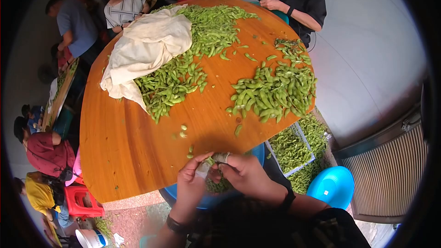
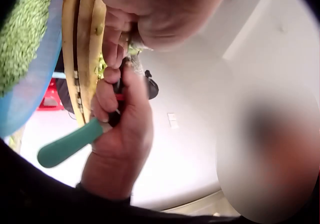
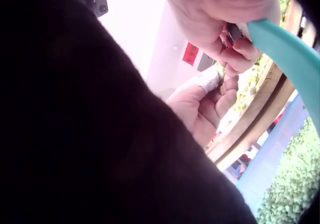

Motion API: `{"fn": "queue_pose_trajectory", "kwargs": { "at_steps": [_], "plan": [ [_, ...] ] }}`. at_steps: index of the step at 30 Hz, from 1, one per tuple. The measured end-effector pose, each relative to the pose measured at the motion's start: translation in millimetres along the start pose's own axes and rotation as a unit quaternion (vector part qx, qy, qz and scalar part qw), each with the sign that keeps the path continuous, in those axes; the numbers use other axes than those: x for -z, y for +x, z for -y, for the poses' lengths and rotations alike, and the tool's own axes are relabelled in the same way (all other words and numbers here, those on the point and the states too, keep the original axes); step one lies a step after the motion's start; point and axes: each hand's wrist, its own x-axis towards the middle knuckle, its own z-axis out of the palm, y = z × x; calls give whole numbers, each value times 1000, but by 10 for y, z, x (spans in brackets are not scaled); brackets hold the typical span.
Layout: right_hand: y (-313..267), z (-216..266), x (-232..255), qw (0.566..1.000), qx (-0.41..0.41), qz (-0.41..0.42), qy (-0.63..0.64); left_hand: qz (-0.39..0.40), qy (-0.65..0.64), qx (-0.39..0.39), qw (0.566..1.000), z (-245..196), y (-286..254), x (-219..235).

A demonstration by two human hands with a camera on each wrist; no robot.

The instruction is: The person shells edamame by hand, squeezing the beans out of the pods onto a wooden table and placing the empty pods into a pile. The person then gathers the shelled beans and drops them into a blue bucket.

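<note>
Over the table's near edge, my left hand [image 1: 189, 188] pinches a green pod [image 1: 210, 160] between thumb and fingers; white wrapping [image 3: 209, 78] covers its thumb. Beside it, my right hand [image 1: 251, 177] has a grey covering [image 1: 222, 157] at the thumb tip, meeting the pod. In the left wrist view the right hand [image 2: 122, 129] curls round a tool with a teal handle [image 2: 70, 145]; its working end is mostly hidden by fingers. Below both hands sits a blue basin [image 1: 261, 153], holding shelled green beans [image 2: 20, 36].
Piles of pods [image 1: 275, 91] lie on the round wooden table [image 1: 133, 156], one partly under a cream cloth [image 1: 154, 36]. At right on the floor are a pod-filled crate [image 1: 290, 149] and a blue basin [image 1: 331, 186]. Several people sit or stand around; a red stool [image 1: 82, 202] is lower left.
</note>
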Motion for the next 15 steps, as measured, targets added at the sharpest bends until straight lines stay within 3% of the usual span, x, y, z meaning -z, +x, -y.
{"fn": "queue_pose_trajectory", "kwargs": {
  "at_steps": [2,4,8,9,11,12,13,14,15],
  "plan": [
    [-15,-34,10,998,26,7,-53,-4,-107,75,991,-20,-1,-17],
    [-18,-19,40,977,134,12,-164,-15,-141,85,986,-46,-41,-66],
    [-79,17,62,969,127,38,-210,-14,-214,121,969,-62,-108,-85],
    [-50,-3,66,977,122,10,-177,-16,-215,124,969,-90,-129,-111],
    [26,46,170,986,84,-45,-139,-55,-80,169,981,-136,-195,-183],
    [126,43,232,983,101,-101,-114,-58,-81,176,979,-82,-213,-133],
    [200,51,385,979,57,-110,-160,28,69,169,983,23,-208,-13],
    [321,7,527,964,104,-158,-185,115,216,154,957,156,-177,105],
    [429,-70,659,946,100,-201,-234,153,294,2,944,400,-138,208]
  ]
}}
